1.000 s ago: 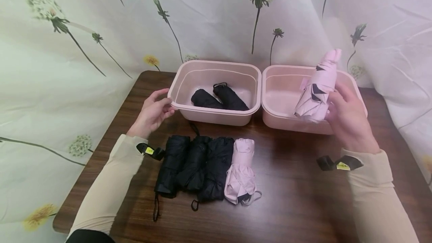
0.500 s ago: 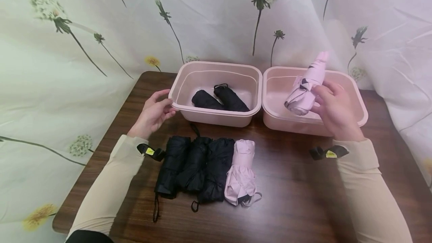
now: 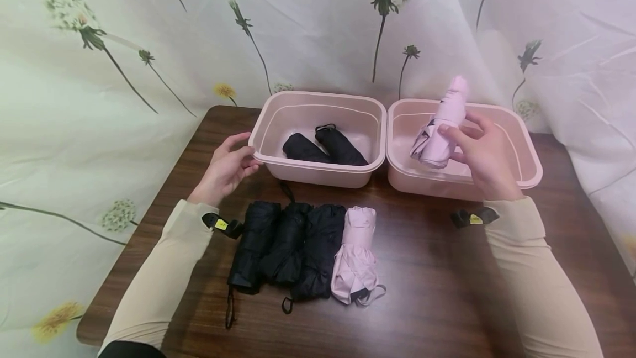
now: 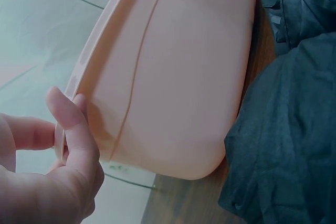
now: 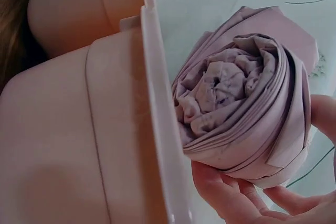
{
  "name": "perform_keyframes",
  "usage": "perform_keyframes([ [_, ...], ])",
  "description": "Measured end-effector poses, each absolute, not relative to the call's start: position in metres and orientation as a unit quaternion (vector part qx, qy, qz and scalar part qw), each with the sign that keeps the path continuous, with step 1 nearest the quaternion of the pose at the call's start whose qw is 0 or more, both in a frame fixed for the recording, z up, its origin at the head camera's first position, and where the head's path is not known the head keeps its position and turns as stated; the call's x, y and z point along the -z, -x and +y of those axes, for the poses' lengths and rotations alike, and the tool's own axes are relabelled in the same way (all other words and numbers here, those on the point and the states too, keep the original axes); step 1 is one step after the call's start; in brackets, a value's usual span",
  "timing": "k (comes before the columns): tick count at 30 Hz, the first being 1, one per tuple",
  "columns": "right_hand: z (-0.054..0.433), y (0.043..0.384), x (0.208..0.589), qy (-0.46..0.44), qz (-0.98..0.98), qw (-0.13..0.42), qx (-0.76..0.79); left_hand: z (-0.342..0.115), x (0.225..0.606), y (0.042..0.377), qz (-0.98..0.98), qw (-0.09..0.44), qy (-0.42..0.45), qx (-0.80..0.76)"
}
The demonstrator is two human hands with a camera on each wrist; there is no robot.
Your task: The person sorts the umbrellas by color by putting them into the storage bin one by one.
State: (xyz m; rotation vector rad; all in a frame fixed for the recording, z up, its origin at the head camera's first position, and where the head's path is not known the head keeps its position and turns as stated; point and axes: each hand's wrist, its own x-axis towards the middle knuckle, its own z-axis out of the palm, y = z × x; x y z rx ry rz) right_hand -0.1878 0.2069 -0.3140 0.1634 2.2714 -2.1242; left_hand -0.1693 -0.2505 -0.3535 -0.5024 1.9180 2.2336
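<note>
The left sleeve [image 3: 154,280] and right sleeve [image 3: 539,286] are plain cream, long and close-fitting, creased in places; each ends in a broad cuff [image 3: 517,224]; a black left wristband [image 3: 210,219] and black right wristband [image 3: 491,215] each carry a small yellow label [image 3: 221,224] (its dark marking too small to read); black cloth [image 3: 130,349] borders the left sleeve's upper end.

Head view bright, backdrop [image 3: 308,32] tinted green at nine o'clock, pink at two, glare on bench [image 3: 404,297] near five, wrist views dimmer
</note>
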Motion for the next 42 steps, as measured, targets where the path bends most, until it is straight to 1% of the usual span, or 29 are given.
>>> perform_keyframes([
  [11,0.204,0.195,0.32,-0.065,0.781,0.005,0.621,-0.251,0.353,0.171,0.642,0.077,0.168,-0.745],
  [24,0.2,0.199,0.323,-0.082,0.822,0.022,0.563,-0.25,0.354,0.171,0.644,0.08,0.17,-0.742],
  [33,0.201,0.199,0.328,-0.071,0.844,0.032,0.53,-0.25,0.356,0.172,0.647,0.079,0.169,-0.74],
  [42,0.207,0.188,0.338,-0.015,0.852,-0.031,0.522,-0.25,0.356,0.172,0.646,0.075,0.171,-0.74],
])
